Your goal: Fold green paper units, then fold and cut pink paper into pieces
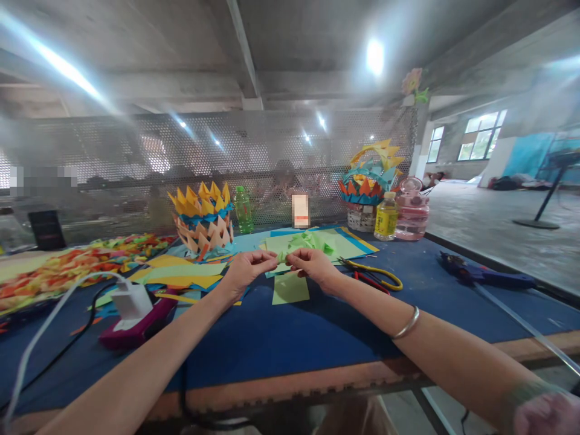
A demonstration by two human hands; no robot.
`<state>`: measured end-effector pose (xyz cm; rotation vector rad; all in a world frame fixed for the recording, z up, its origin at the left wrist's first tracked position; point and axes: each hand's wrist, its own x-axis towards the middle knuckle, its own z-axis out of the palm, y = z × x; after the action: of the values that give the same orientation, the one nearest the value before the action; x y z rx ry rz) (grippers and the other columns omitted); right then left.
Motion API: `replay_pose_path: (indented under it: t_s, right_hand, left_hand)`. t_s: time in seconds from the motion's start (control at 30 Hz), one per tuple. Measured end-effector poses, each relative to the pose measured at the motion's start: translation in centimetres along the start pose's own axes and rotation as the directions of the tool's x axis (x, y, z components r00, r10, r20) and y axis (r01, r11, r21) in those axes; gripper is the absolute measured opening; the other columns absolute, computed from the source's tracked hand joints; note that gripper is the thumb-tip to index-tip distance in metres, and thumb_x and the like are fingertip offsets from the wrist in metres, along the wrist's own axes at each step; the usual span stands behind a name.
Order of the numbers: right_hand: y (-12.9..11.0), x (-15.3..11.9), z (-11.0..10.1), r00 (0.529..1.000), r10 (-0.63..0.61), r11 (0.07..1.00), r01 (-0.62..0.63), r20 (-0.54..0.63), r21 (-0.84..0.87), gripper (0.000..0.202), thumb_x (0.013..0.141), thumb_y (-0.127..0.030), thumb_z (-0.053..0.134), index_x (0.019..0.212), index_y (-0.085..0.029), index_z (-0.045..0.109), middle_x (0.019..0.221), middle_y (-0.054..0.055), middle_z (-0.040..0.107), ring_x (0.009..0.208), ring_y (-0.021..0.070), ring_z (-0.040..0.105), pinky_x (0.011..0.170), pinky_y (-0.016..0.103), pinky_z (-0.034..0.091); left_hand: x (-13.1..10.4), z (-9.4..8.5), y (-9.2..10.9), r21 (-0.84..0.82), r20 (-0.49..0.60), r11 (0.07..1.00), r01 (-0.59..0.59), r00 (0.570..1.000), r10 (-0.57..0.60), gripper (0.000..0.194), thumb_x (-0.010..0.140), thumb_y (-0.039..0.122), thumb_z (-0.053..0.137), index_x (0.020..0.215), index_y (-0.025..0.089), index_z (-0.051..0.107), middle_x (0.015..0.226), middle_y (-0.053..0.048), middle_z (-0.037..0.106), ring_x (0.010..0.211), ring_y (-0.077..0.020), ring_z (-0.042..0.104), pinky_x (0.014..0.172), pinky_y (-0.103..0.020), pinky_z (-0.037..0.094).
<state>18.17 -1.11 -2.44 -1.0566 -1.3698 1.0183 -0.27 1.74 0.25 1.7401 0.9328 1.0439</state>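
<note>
My left hand [250,269] and my right hand [315,266] meet above the middle of the table. Both are closed in a pinch on a small piece of light green paper [281,258] between the fingertips; its exact shape is hard to make out. Just below lies a flat light green paper square [290,290]. Behind my hands, a heap of folded green paper pieces [312,241] rests on stacked coloured sheets [351,241]. Pliers with yellow and red handles [378,275] lie to the right of my right hand.
Folded-paper baskets [202,223] stand at the back left and right. A power strip [136,323] with a white plug and cables sits left, near colourful paper pieces [81,266]. A glue gun [489,275], a yellow-labelled bottle [386,217] and a pink bottle [412,211] are right.
</note>
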Motion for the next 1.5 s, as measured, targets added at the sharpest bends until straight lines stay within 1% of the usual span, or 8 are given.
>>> replay_pose_path:
  t_s: [0.13, 0.27, 0.4, 0.5, 0.67, 0.9, 1.13, 1.5]
  right_hand:
    - [0.5, 0.2, -0.1, 0.995, -0.102, 0.992, 0.102, -0.003, -0.081, 0.027, 0.074, -0.041, 0.068, 0.068, -0.016, 0.059, 0.064, -0.003, 0.058, 0.056, 0.0086, 0.051, 0.055, 0.021, 0.043]
    - [0.8, 0.3, 0.0, 0.982, -0.186, 0.958, 0.188, 0.028, -0.215, 0.020, 0.078, -0.035, 0.063, 0.072, -0.017, 0.060, 0.065, -0.002, 0.058, 0.058, 0.0105, 0.051, 0.055, 0.023, 0.042]
    - [0.7, 0.2, -0.1, 0.966, -0.257, 0.904, 0.250, 0.028, -0.348, 0.012, 0.079, -0.027, 0.064, 0.071, -0.017, 0.062, 0.067, -0.001, 0.062, 0.061, 0.0115, 0.052, 0.061, 0.025, 0.042]
    - [0.4, 0.0, -0.2, 0.942, -0.335, 0.827, 0.305, 0.023, -0.472, 0.012, 0.081, -0.026, 0.064, 0.072, -0.018, 0.062, 0.069, 0.000, 0.063, 0.064, 0.0127, 0.054, 0.064, 0.026, 0.042]
    - [0.3, 0.0, -0.3, 0.892, -0.452, 0.752, 0.394, 0.021, -0.528, 0.012, 0.082, -0.026, 0.065, 0.073, -0.018, 0.062, 0.082, 0.003, 0.065, 0.081, 0.0161, 0.057, 0.065, 0.025, 0.043]
    - [0.4, 0.0, -0.3, 0.922, -0.387, 0.776, 0.328, 0.004, -0.539, 0.011, 0.081, -0.024, 0.067, 0.072, -0.018, 0.064, 0.073, 0.001, 0.064, 0.070, 0.0137, 0.058, 0.064, 0.025, 0.043]
    - [0.6, 0.1, -0.2, 0.936, -0.351, 0.818, 0.298, -0.016, -0.492, 0.025, 0.080, -0.040, 0.067, 0.069, -0.018, 0.063, 0.070, 0.002, 0.065, 0.067, 0.0144, 0.059, 0.064, 0.027, 0.046]
    - [0.6, -0.1, 0.0, 0.951, -0.307, 0.858, 0.262, -0.031, -0.442, 0.022, 0.079, -0.034, 0.065, 0.065, -0.019, 0.057, 0.067, 0.000, 0.062, 0.065, 0.0142, 0.059, 0.063, 0.027, 0.046]
  left_hand:
    - [-0.1, 0.3, 0.1, -0.045, -0.037, 0.997, -0.059, 0.998, 0.057, 0.036, 0.054, 0.039, 0.083, 0.077, 0.013, 0.072, 0.111, -0.011, 0.067, 0.098, -0.0233, 0.064, 0.089, -0.032, 0.047]
    - [0.2, 0.3, 0.0, -0.123, -0.024, 0.992, -0.015, 1.000, 0.012, 0.061, 0.049, 0.036, 0.087, 0.102, 0.013, 0.066, 0.104, -0.010, 0.071, 0.092, -0.0213, 0.066, 0.092, -0.036, 0.047]
    - [0.3, 0.3, -0.1, -0.149, -0.001, 0.989, 0.016, 1.000, -0.016, 0.069, 0.047, 0.032, 0.088, 0.108, 0.011, 0.065, 0.100, -0.012, 0.073, 0.098, -0.0244, 0.066, 0.094, -0.037, 0.046]
    - [0.2, 0.4, 0.0, -0.152, 0.010, 0.988, 0.038, 0.999, -0.037, 0.065, 0.050, 0.027, 0.087, 0.110, 0.012, 0.066, 0.097, -0.010, 0.074, 0.101, -0.0258, 0.066, 0.092, -0.035, 0.048]
    - [-0.3, 0.8, 0.3, -0.152, 0.057, 0.988, 0.036, 0.998, -0.027, 0.044, 0.057, 0.028, 0.082, 0.097, 0.013, 0.072, 0.089, -0.007, 0.075, 0.093, -0.0233, 0.068, 0.086, -0.035, 0.052]
    - [-0.4, 1.2, 0.1, -0.137, 0.059, 0.990, 0.022, 0.998, -0.014, 0.038, 0.055, 0.033, 0.082, 0.087, 0.014, 0.075, 0.080, -0.005, 0.076, 0.085, -0.0222, 0.068, 0.087, -0.033, 0.050]
    - [-0.4, 1.1, 0.0, -0.160, 0.064, 0.987, 0.031, 0.998, -0.021, 0.040, 0.056, 0.031, 0.082, 0.091, 0.014, 0.074, 0.083, -0.006, 0.076, 0.090, -0.0234, 0.068, 0.090, -0.035, 0.049]
    - [-0.7, 1.4, 0.4, -0.217, 0.045, 0.973, 0.080, 0.996, -0.072, 0.028, 0.057, 0.021, 0.078, 0.085, 0.016, 0.076, 0.078, -0.002, 0.076, 0.078, -0.0167, 0.069, 0.083, -0.027, 0.051]
